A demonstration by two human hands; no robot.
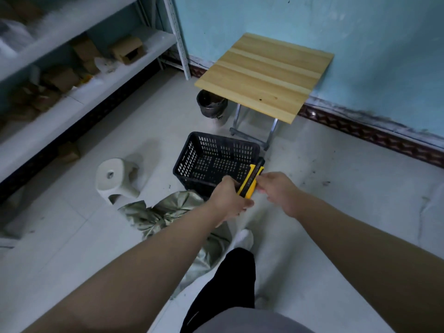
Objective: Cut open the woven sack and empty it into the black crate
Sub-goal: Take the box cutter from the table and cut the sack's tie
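A yellow and black utility knife (pixel 249 180) is held in the air over the near right corner of the black crate (pixel 192 155). My left hand (pixel 229 198) grips its lower handle. My right hand (pixel 276 186) pinches the knife's side near the middle. The crate stands on the floor with nothing visible inside. A greenish-grey woven sack (pixel 163 212), tied and crumpled at its top, lies on the floor just in front of the crate, partly hidden under my left forearm and leg.
A white plastic stool (pixel 115 179) stands left of the crate. Behind it are a small wooden folding table (pixel 264 75) and a bin with a dark liner (pixel 211 105). Metal shelving (pixel 72 92) with cardboard boxes runs along the left. My leg and white-socked foot (pixel 242 239) are by the sack.
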